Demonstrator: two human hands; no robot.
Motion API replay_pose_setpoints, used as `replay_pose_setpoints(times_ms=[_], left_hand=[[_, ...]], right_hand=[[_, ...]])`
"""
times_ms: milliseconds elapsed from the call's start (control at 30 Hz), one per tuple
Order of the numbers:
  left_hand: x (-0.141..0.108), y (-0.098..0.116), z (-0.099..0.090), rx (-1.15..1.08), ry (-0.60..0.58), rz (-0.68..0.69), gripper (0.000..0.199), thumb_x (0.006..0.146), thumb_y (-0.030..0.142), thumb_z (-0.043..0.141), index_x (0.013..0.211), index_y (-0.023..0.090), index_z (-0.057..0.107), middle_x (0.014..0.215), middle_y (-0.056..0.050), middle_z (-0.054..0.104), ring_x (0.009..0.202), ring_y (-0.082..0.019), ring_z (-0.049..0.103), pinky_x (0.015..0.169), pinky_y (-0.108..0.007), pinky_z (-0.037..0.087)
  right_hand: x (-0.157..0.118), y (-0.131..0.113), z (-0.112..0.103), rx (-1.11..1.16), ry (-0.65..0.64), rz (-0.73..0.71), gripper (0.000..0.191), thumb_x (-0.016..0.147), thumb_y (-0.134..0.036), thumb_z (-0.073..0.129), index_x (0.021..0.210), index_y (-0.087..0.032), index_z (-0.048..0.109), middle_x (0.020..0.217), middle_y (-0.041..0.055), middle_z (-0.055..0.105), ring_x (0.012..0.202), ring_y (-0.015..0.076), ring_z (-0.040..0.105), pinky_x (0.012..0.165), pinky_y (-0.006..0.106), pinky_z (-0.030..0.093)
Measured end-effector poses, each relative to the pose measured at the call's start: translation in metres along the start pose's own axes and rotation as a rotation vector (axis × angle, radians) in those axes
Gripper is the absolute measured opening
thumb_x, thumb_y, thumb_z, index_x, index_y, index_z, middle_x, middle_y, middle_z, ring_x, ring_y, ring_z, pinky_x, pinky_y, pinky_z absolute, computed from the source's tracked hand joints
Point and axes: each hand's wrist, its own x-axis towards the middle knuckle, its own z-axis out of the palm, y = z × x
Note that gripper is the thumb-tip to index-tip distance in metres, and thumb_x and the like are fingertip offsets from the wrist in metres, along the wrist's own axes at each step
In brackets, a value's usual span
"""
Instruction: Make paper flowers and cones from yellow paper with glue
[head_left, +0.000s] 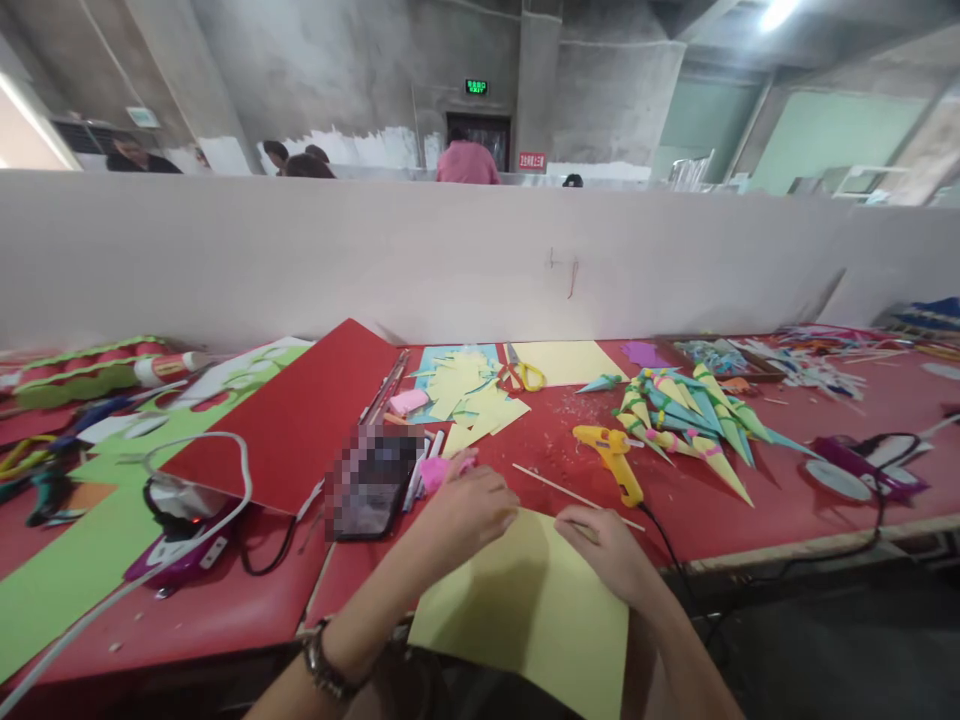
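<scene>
A pale yellow sheet of paper (525, 610) lies in front of me and reaches over the table's near edge. My left hand (476, 510) is closed at its upper left edge, with bent fingers. At the upper right edge, my right hand (600, 545) grips the sheet with fingers curled; its palm side is hidden. Right behind my left hand is a bright pink piece (435, 474); whether they touch is unclear. Just beyond the sheet, a thin wooden stick (551, 484) lies at a slant. A yellow glue gun (611, 455) rests to the right of it.
Yellow and blue paper cones (690, 410) are heaped at right. Cut paper pieces (465, 385) and scissors (525, 370) lie further back. A phone (375, 485) and red card (300, 430) are at left, near a purple power strip (187, 545). A white partition (450, 260) stands behind.
</scene>
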Motion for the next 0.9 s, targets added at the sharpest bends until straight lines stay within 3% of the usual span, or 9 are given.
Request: replay_pose_setpoints(times_ms=[167, 300, 467, 567, 667, 767, 833, 900], left_hand=[[-0.009, 0.004, 0.022, 0.334, 0.244, 0.204, 0.018, 0.075, 0.012, 0.045, 0.062, 0.018, 0.055, 0.058, 0.003, 0.060, 0.056, -0.012, 0.051, 0.076, -0.031, 0.035], [-0.017, -0.006, 0.021, 0.410, 0.383, 0.302, 0.018, 0.069, 0.009, 0.044, 0.056, 0.019, 0.050, 0.048, 0.006, 0.054, 0.044, -0.010, 0.042, 0.058, -0.026, 0.031], [-0.044, -0.023, 0.004, 0.482, 0.455, 0.185, 0.025, 0.071, 0.005, 0.039, 0.052, 0.019, 0.046, 0.045, 0.006, 0.051, 0.043, -0.009, 0.040, 0.065, -0.026, 0.032], [-0.065, -0.034, -0.003, 0.434, 0.449, 0.049, 0.024, 0.075, 0.008, 0.038, 0.058, 0.019, 0.049, 0.050, 0.005, 0.056, 0.047, -0.010, 0.044, 0.067, -0.027, 0.034], [-0.079, -0.035, -0.002, 0.208, 0.438, -0.107, 0.019, 0.081, 0.015, 0.038, 0.075, 0.019, 0.055, 0.066, 0.001, 0.062, 0.060, -0.013, 0.053, 0.068, -0.026, 0.038], [-0.080, -0.027, 0.006, -0.044, 0.308, -0.173, 0.021, 0.081, 0.026, 0.046, 0.098, 0.019, 0.056, 0.085, -0.002, 0.066, 0.076, -0.015, 0.059, 0.069, -0.024, 0.042], [-0.078, -0.023, 0.014, -0.115, 0.180, -0.150, 0.018, 0.084, 0.030, 0.045, 0.090, 0.021, 0.059, 0.080, -0.001, 0.067, 0.072, -0.014, 0.059, 0.067, -0.023, 0.042], [-0.076, -0.020, 0.021, -0.106, 0.109, -0.136, 0.027, 0.088, 0.030, 0.038, 0.074, 0.020, 0.060, 0.069, 0.001, 0.066, 0.063, -0.012, 0.058, 0.062, -0.022, 0.039]], right_hand=[[0.002, -0.021, 0.003, -0.104, -0.060, -0.085, 0.030, 0.087, -0.036, 0.043, 0.070, -0.017, 0.058, 0.066, -0.0001, 0.059, 0.063, 0.0133, 0.053, 0.059, 0.022, 0.034], [0.002, -0.024, 0.002, -0.106, -0.108, -0.134, 0.033, 0.088, -0.036, 0.041, 0.067, -0.017, 0.057, 0.062, -0.0018, 0.055, 0.059, 0.0114, 0.049, 0.057, 0.021, 0.032], [-0.003, -0.017, -0.017, -0.126, -0.143, -0.120, 0.035, 0.088, -0.038, 0.040, 0.063, -0.017, 0.053, 0.059, -0.0024, 0.051, 0.057, 0.0110, 0.046, 0.056, 0.021, 0.032], [-0.007, -0.013, -0.027, -0.139, -0.147, -0.089, 0.035, 0.088, -0.037, 0.041, 0.062, -0.017, 0.054, 0.060, -0.0021, 0.053, 0.058, 0.0112, 0.047, 0.056, 0.021, 0.033], [-0.010, -0.013, -0.029, -0.133, -0.194, -0.083, 0.033, 0.088, -0.035, 0.042, 0.063, -0.017, 0.056, 0.062, -0.0019, 0.055, 0.059, 0.0112, 0.049, 0.057, 0.021, 0.033], [-0.009, -0.016, -0.024, -0.134, -0.257, -0.103, 0.034, 0.088, -0.036, 0.042, 0.066, -0.017, 0.058, 0.061, -0.0021, 0.057, 0.058, 0.0107, 0.050, 0.056, 0.020, 0.034], [-0.006, -0.017, -0.020, -0.161, -0.275, -0.113, 0.034, 0.089, -0.036, 0.041, 0.067, -0.017, 0.059, 0.061, -0.0023, 0.056, 0.058, 0.0105, 0.050, 0.056, 0.020, 0.035], [-0.003, -0.017, -0.016, -0.252, -0.254, -0.115, 0.033, 0.090, -0.033, 0.040, 0.067, -0.017, 0.058, 0.062, -0.0018, 0.057, 0.059, 0.0111, 0.051, 0.056, 0.021, 0.035]])
